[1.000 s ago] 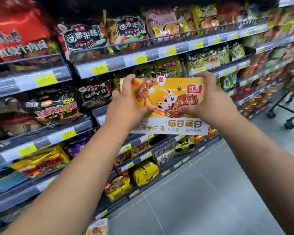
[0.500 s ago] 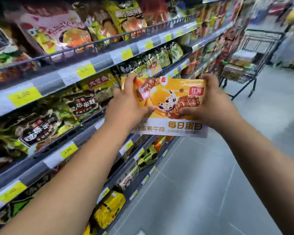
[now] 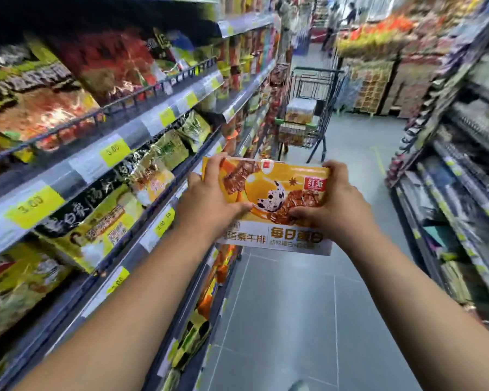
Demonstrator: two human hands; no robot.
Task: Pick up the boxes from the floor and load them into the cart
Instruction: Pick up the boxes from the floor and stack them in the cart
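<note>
Orange box [image 3: 277, 179] hung in mid-air at the centre of my view, held by its two short edges. My left hand [image 3: 209, 206] gripped the 9 o'clock edge and my right hand [image 3: 338, 206] the 3 o'clock edge, fingers curled over the far rim, thumbs pressed on the printed face. At 12 o'clock, well apart, stood the cart [image 3: 312, 83] with stacked boxes [image 3: 299, 110] in its basket, close beside the left shelving [image 3: 158, 119]. A lane of grey floor [image 3: 294, 306] ran toward it between that shelf edge at 9 o'clock and the right shelving [image 3: 449, 176] at 3 o'clock.
</note>
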